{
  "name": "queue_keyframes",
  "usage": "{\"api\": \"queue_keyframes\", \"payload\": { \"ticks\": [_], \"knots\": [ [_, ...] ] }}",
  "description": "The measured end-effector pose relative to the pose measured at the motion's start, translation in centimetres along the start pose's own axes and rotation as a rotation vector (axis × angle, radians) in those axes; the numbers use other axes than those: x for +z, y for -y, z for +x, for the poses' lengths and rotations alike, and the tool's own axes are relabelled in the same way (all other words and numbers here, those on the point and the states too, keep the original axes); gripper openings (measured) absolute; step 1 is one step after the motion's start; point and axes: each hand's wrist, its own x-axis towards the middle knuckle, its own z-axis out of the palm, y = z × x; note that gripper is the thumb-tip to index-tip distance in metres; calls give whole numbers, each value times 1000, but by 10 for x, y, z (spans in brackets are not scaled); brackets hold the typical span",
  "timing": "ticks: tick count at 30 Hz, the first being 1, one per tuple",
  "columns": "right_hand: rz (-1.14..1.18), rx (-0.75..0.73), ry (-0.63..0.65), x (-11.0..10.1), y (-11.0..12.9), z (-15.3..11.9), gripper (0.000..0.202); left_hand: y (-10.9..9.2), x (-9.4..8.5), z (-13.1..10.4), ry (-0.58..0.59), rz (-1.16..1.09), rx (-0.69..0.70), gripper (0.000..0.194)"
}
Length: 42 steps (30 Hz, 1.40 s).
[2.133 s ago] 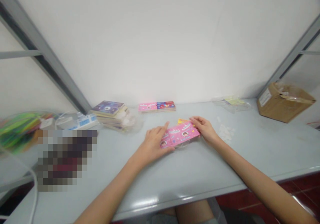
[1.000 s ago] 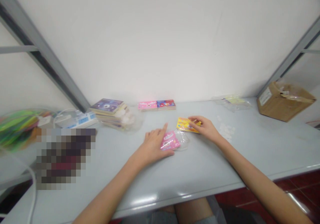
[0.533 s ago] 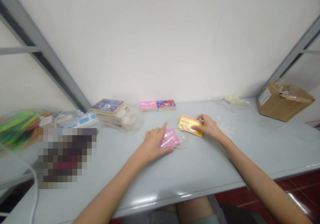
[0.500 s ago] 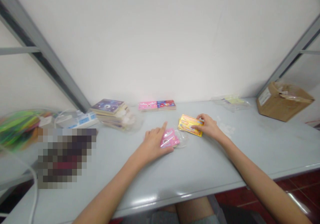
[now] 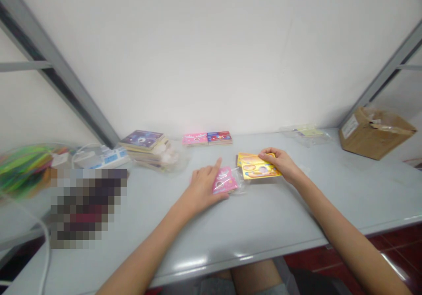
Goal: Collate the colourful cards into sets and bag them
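My right hand (image 5: 278,163) pinches a yellow card (image 5: 260,169) with colourful printed shapes by its right end, raised a little off the table. Partly behind it, another yellow card or stack (image 5: 241,158) shows its left end. To the left, a pink card pack (image 5: 224,180) in a clear plastic bag (image 5: 240,184) lies on the table. My left hand (image 5: 205,185) rests against the pack's left side, thumb and index finger spread apart around it. The fingers look stretched out rather than closed.
By the wall stand pink cards (image 5: 194,139) and blue-red cards (image 5: 219,137). Further left are a bagged card stack (image 5: 143,141), a power strip (image 5: 114,156) and a blurred-out item (image 5: 89,207). A bagged yellow-green item (image 5: 308,132) and an open cardboard box (image 5: 372,136) sit at the right.
My right hand has lifted the yellow card off the others and drawn it slightly right and towards me, uncovering part of what lay under it. My left hand has stayed put.
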Motion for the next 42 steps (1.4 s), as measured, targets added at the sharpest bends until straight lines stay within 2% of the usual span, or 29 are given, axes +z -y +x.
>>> {"api": "queue_keyframes", "payload": {
  "ticks": [4, 8, 13, 17, 20, 22, 27, 32, 38, 42],
  "knots": [
    [-37, 75, 160, 17, -4, -7, 32, -1, 1, -1, -11, -6, 49, 92],
    [-1, 83, 215, 28, -1, -13, 32, 0, 3, -1, -11, -11, 39, 93],
    [-67, 104, 227, 21, 6, -14, 31, 1, 5, 0, -41, -52, 30, 94],
    [-123, 125, 290, 12, 9, -15, 29, -1, 4, -1, -30, -68, 44, 95],
    [-86, 111, 299, 17, 10, -18, 29, -3, 2, -2, -6, -102, 83, 96],
    [14, 88, 249, 25, 9, -19, 31, -5, 0, -2, -2, -125, 107, 96],
    [186, -22, -11, 40, -2, -14, 34, -5, 0, -2, -39, -120, 97, 92],
    [151, -83, -48, 37, -4, -11, 35, -3, 3, -1, -25, -129, 69, 94],
    [38, -194, -211, 42, -8, -12, 36, -10, 3, -3, 17, -174, 138, 94],
    [48, -189, -206, 48, -13, -12, 41, -14, 4, -3, 39, -182, 134, 95]
  ]
}}
